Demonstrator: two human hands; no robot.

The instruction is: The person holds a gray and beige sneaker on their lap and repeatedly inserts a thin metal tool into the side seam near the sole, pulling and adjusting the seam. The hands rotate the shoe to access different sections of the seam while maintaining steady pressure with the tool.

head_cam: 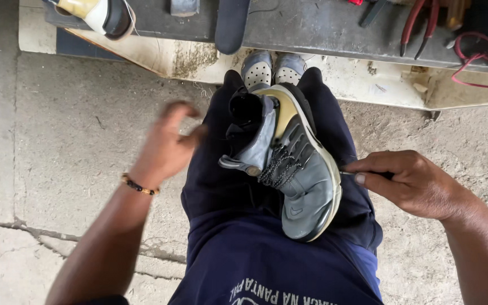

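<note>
Holding a grey sneaker clamped between our knees, sole edge turned right, we press a thin tool against its sole rim; right hand fingers are pinched tight on that tool. Left of the sneaker, our left hand hovers blurred, fingers loosely spread, gripping nothing. We judge stitching or prying along the sole is underway; steadying the sneaker seems called for. Beyond the sneaker, pliers lie on the desk.

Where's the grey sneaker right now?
In the head view, the grey lace-up sneaker lies centre frame on the person's lap, toe toward the camera, the right hand at its sole edge.
</note>
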